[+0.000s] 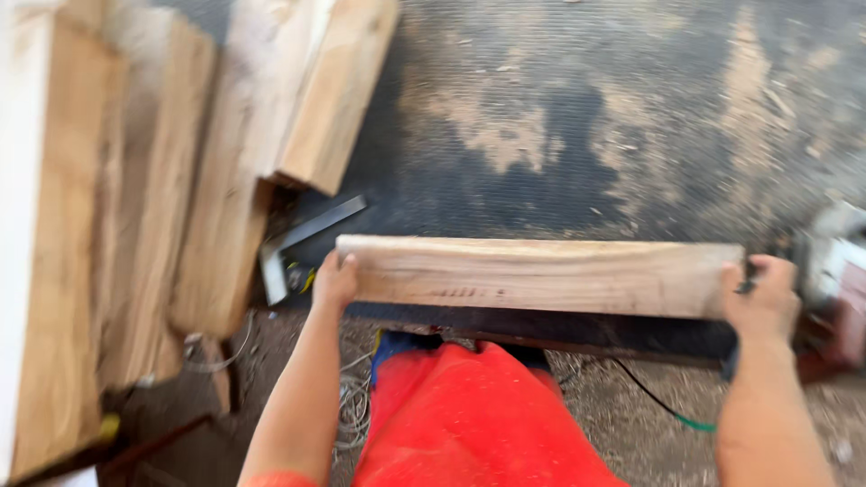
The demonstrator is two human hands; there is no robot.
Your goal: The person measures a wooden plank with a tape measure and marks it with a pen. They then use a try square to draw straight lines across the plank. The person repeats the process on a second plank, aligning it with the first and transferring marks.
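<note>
A short pale wooden board (pixel 541 275) lies crosswise in front of me, above the near edge of a dark, sawdust-covered work surface (pixel 559 135). My left hand (pixel 335 281) grips the board's left end. My right hand (pixel 762 298) grips its right end, fingers wrapped over the edge. Both of my arms reach forward from the bottom of the view, and red clothing (pixel 469 424) shows between them. The picture is motion-blurred.
Several long planks (pixel 180 180) are stacked at the left, leaning across the surface's corner. A metal square (pixel 302 239) lies beside them. A power tool (pixel 834 271) sits at the right edge. Cables (pixel 667 406) and wire lie on the sawdust floor.
</note>
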